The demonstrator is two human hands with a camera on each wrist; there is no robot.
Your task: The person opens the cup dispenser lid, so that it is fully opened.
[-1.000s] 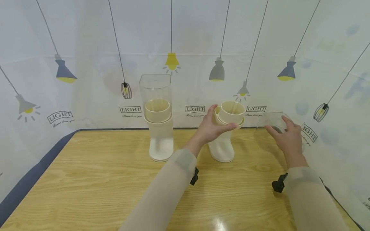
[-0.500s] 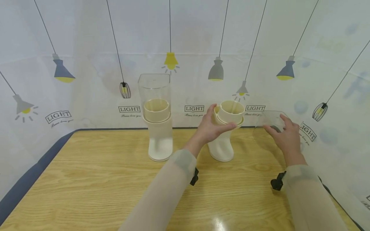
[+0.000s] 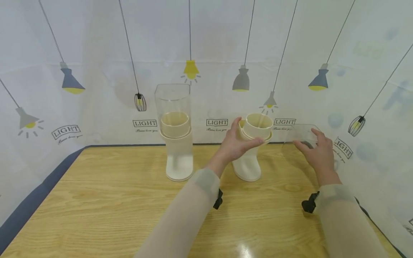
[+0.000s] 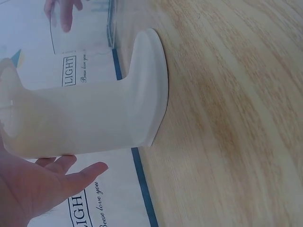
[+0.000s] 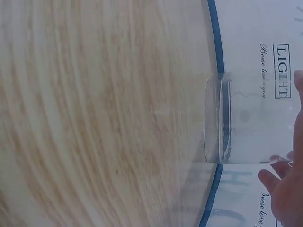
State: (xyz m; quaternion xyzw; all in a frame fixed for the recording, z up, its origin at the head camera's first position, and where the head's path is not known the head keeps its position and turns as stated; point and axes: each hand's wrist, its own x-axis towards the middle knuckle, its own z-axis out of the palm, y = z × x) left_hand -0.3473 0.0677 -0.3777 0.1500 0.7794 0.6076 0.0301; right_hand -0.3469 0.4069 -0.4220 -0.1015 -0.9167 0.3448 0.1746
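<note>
My left hand point(image 3: 235, 144) grips the upper part of a cream dispenser base point(image 3: 248, 165), thumb across its front and fingers round its left side. The base stands upright on the table, its round top ring point(image 3: 259, 126) uncovered. In the left wrist view the hand point(image 4: 42, 189) lies against the body point(image 4: 85, 118). My right hand point(image 3: 320, 154) holds a clear container point(image 3: 292, 143) between thumb and fingers, right of the base and apart from it. The right wrist view shows the container point(image 5: 255, 127) with the hand point(image 5: 289, 189) at its side.
A second cream dispenser point(image 3: 179, 157) with a clear container point(image 3: 172, 102) on top stands left of my left hand. The wooden table point(image 3: 113, 200) ends at a dark blue edge before a white cloth point(image 3: 106, 89) printed with lamps.
My right hand has shifted very slightly left with the clear container. The left hand keeps its grip on the base, with no clear movement.
</note>
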